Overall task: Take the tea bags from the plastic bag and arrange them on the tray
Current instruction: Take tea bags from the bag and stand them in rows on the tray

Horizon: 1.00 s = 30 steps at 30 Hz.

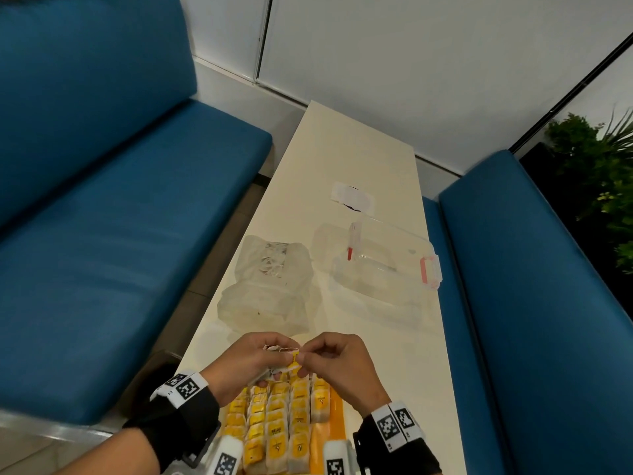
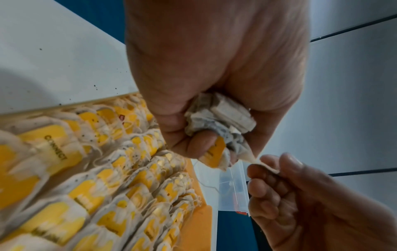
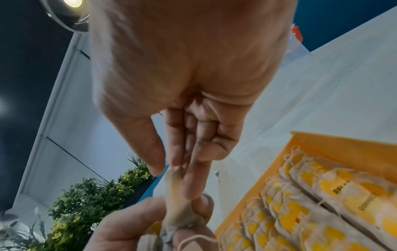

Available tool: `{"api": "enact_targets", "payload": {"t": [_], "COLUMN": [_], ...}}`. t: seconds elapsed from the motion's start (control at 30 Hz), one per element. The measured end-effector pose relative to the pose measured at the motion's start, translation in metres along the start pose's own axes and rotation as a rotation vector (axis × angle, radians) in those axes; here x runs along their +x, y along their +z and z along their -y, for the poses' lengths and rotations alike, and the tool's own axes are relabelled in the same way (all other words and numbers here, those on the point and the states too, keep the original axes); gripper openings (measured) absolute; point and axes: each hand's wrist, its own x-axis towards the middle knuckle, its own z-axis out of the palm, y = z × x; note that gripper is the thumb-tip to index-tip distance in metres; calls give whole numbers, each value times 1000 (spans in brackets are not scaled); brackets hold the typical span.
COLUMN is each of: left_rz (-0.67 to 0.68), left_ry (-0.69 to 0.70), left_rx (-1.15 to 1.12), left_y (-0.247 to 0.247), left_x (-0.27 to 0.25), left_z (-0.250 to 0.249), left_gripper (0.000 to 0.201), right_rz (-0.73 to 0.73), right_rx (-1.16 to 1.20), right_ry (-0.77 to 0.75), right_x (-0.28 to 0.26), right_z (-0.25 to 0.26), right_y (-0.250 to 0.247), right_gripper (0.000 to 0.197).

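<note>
A narrow cream desk (image 1: 359,173) runs between two blue benches (image 1: 102,234) toward a white panelled wall, with a green plant (image 1: 603,173) past the right bench.

Most of the task looks done. The orange tray (image 1: 334,411) at the near edge of the desk carries several close rows of tea bags (image 1: 274,423) with yellow tags, overlapping like tiles; a bare strip of tray remains along its right side. The plastic bag (image 1: 265,286) lies crumpled near the left edge, beyond the tray, and seems nearly or wholly emptied, though its contents are hard to read through the creased film. Toward the right edge sits a clear lidded box (image 1: 376,265) with pink clasps; what is in it, if anything, I cannot tell.

Just above the tray's far end, the left hand (image 1: 248,363) is closed round a small clump of tea bags (image 2: 217,118), and the right hand (image 1: 337,366) pinches the corner of one bag from that clump between thumb and fingertips (image 3: 189,180). By my reading, what is left is to separate these last few and lay them in the open strip.
</note>
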Motion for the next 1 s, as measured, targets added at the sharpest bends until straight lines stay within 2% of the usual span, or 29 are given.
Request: {"api": "enact_targets", "payload": {"t": [0.2,0.37,0.47,0.53,0.63,0.77,0.9,1.0], "left_rz": [-73,-113,-121,-155,-192,-193,-205,-211], "left_ry": [168,306,300,263,182,123,103,91], "left_rx": [-54,-89,-105,-110,-56,-75,-47,-28], "left_y": [2,2,0,-1,-5,-5,-5,-5], "left_x": [-2,-6,-6,-8,-7,-6,-5,-4], "left_z": [1,0,2,2,7,11,12,12], "left_gripper": [23,35,36,27,11,7,7,7], "right_rz": [-83,-81,-132,-123,-34,60,315,548], "right_rx": [-53,-45,-110,-232,-502,-706,-955,-1058], "right_ry": [33,44,-30,-79,-99,-62,-86,-40], "right_x": [7,7,9,9,9,4,-10,-16], "right_z": [0,8,14,18,15,9,-2,-19], "right_y": [0,-3,-11,-18,-28,-42,-34,-23], "right_gripper": [20,12,13,15,22,16,25,28]}}
